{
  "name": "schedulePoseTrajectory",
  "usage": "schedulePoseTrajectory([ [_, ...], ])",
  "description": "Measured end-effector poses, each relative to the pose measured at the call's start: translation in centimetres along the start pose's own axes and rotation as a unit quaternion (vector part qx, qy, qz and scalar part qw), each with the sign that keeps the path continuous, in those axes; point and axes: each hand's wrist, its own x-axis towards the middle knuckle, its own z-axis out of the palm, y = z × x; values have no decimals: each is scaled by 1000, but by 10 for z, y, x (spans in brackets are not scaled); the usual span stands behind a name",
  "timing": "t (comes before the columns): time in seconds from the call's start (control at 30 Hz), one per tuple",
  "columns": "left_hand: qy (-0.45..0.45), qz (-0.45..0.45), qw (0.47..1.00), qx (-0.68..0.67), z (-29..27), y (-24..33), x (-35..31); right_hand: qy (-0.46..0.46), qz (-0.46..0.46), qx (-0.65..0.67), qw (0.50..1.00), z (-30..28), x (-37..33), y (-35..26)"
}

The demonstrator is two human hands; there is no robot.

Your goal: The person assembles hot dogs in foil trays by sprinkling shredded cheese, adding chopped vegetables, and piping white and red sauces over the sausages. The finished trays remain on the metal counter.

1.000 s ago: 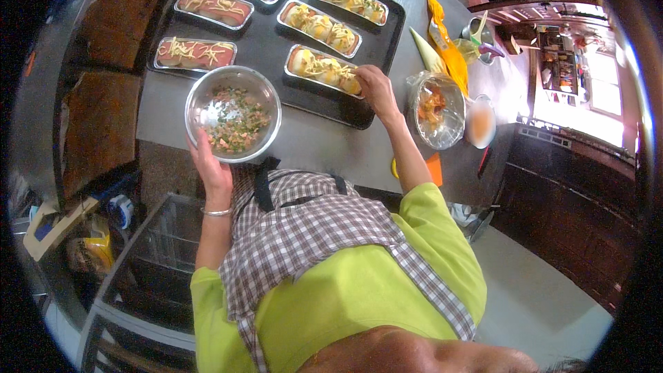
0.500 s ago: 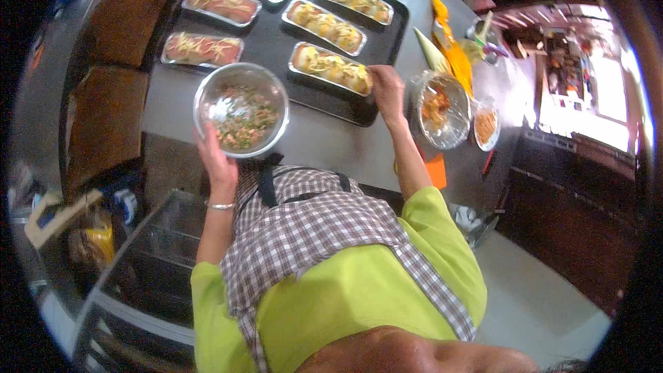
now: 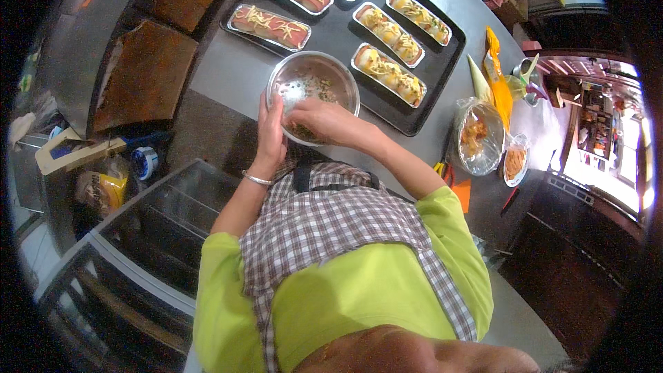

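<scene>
My left hand (image 3: 271,135) cups the near left side of a steel mixing bowl (image 3: 349,72), steadying it. My right hand (image 3: 323,121) reaches down inside the bowl, fingers bent together in a chopped pink and green mixture (image 3: 314,87). The fingertips and whatever they pinch are hidden. Beyond the bowl is a dark baking tray (image 3: 439,69) with several filled foil loaf pans. On its left, pinkish loaves (image 3: 269,26) carry pale yellow strips. The loaves (image 3: 389,74) on the right bear yellow and white topping with strips; the far right one (image 3: 419,16) also shows green bits.
Right of the tray lie a yellow-orange bag (image 3: 494,72) and a pale piping bag (image 3: 479,79). Nearer are a plastic-lined bowl (image 3: 481,139) of orange-brown food and a small white dish (image 3: 515,160). An orange card (image 3: 460,195) and scissors (image 3: 447,171) lie by the counter's near edge.
My right hand has left the nearest right-hand loaf and entered the bowl. The camera view has shifted, so the tray and surroundings appear farther right.
</scene>
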Motion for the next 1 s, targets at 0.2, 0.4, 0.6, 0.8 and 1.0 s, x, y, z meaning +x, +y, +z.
schedulePoseTrajectory([
  [0.2, -31, -43, 998, -18, -27, 20, 29, 5, -29, -15, 999, -12, 18, -2],
  [0.4, -24, -59, 998, -29, -64, 55, 54, 18, -54, -18, 998, -7, 78, -1],
  [0.6, 7, -53, 997, -51, -100, 88, 86, 59, 19, 76, 995, -16, 150, 10],
  [0.8, 81, -12, 997, -10, -149, 116, 101, 223, 122, 30, 967, -46, 218, 52],
  [1.0, 108, 11, 994, -18, -180, 128, 114, 230, 117, -37, 965, -25, 245, 99],
])
